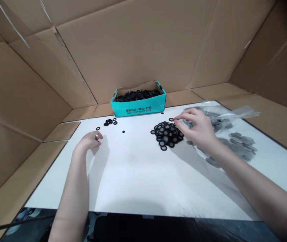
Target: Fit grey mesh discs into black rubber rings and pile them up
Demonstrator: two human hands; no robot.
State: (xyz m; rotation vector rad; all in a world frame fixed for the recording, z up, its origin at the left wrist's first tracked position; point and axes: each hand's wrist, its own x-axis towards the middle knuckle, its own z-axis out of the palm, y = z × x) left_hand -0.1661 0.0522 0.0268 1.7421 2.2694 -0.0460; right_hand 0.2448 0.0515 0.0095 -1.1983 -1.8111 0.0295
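My right hand (195,125) is closed in a pinch, its fingertips at the edge of a black ring (171,119) just behind the pile. Below its fingers lies a heap of black rings with grey discs in their centres (167,134). My left hand (91,139) is at the left with its fingers curled; a tiny dark spot shows by its thumb, too small to make out. Just beyond its fingers lies a single black ring (98,128). Several loose black rings (110,122) are grouped farther back. Loose grey discs (241,146) are spread beside my right forearm.
A turquoise box (138,107) full of black rings stands at the back of the white table (128,181). A clear plastic bag (221,117) with grey discs lies at right. Small black dots (123,131) are on the table. Cardboard walls (138,50) enclose it.
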